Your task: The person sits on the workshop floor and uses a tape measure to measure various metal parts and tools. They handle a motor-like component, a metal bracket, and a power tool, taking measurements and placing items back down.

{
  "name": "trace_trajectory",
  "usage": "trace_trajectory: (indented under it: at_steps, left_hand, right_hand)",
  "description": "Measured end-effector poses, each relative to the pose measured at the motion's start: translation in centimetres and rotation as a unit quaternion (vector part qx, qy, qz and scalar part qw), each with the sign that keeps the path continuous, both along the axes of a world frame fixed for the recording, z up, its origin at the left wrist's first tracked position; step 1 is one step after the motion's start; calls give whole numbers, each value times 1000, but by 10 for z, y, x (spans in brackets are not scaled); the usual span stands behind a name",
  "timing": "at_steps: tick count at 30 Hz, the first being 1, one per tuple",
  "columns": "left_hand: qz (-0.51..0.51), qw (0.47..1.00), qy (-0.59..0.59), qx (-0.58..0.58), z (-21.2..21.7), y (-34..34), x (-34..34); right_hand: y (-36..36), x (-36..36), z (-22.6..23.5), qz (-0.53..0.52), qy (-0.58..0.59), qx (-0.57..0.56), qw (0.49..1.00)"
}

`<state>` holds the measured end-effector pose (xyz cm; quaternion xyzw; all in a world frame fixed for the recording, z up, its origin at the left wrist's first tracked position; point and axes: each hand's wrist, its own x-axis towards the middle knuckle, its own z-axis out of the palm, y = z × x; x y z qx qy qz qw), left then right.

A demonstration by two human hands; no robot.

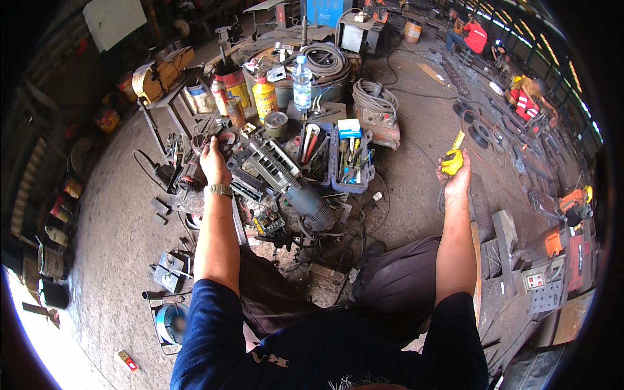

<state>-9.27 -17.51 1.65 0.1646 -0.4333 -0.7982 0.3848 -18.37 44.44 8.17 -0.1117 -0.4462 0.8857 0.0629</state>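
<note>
Held out to the right, my right hand (459,177) grips a yellow tape measure (452,162), with a short length of its blade (458,140) sticking out upward. My left hand (214,166), a metal watch (218,189) on its wrist, reaches to the cluttered work spot on the left. Its fingers are closed at a dark, rusty part, mostly hidden by the hand, so what they hold is unclear. Close by on its right lies a large grey motor-like machine body (305,198) with an opened, slotted end. A small circuit board (268,222) rests below it.
An open toolbox (351,179) holds pliers and screwdrivers. Behind it stand a water bottle (301,88), a yellow bottle (265,97) and coiled cable (376,97). A blue spool-like object (171,323) sits at lower left. Several people work at the far right; cables cross the floor.
</note>
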Motion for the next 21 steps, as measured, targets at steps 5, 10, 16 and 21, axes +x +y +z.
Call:
trace_trajectory:
  at_steps: [5,10,16,21]
  left_hand:
    - [0,1000,-10,2,-4,-6,-1]
    - [1,1000,-11,-12,-8,-6,-4]
    - [26,999,-12,-30,-11,-13,-7]
    - [26,998,-25,-46,-13,-9,-4]
  right_hand:
    - [-3,0,1,-4,-3,-2,1000]
    - [-2,1,1,-8,-5,2,1000]
    - [-2,-4,-3,-6,-7,-5,1000]
    - [3,-3,-9,10,-1,10,1000]
